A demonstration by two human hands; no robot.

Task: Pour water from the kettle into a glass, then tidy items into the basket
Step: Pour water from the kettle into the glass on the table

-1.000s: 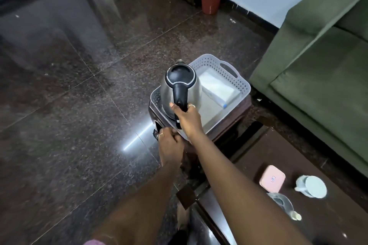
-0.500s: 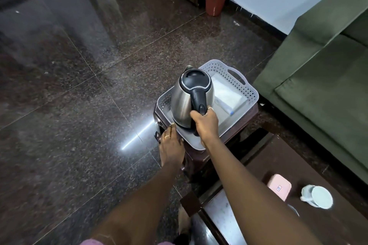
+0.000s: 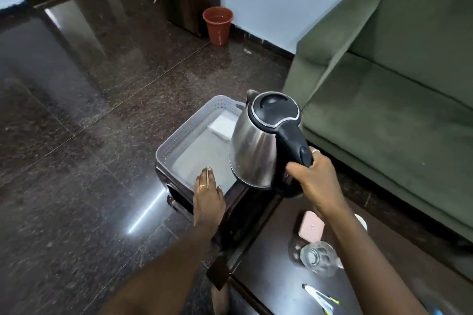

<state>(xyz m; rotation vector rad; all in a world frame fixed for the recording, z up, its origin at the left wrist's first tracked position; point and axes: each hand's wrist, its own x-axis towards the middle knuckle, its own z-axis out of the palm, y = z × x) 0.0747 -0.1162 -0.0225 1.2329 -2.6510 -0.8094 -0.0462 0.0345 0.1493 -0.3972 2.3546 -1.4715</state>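
Note:
A steel kettle (image 3: 253, 151) with a black lid and handle hangs in the air over the right end of the grey basket (image 3: 179, 138). My right hand (image 3: 312, 181) is shut on its black handle. My left hand (image 3: 208, 197) rests flat on the basket's near rim, fingers together, holding nothing. A white flat packet (image 3: 222, 126) lies inside the basket, partly hidden by the kettle. A clear glass (image 3: 318, 258) stands on the dark table (image 3: 268, 263) below my right forearm.
The basket sits on a small dark stool (image 3: 179, 202). On the table lie a pink box (image 3: 311, 229), a white cup (image 3: 362, 221) mostly hidden by my arm, and pens (image 3: 320, 296). A green sofa (image 3: 384, 100) stands right; a red bin (image 3: 218, 25) stands by the wall.
My right hand has lifted the kettle out of the basket and carried it to the right, towards the table. My left hand stays at the basket's near rim.

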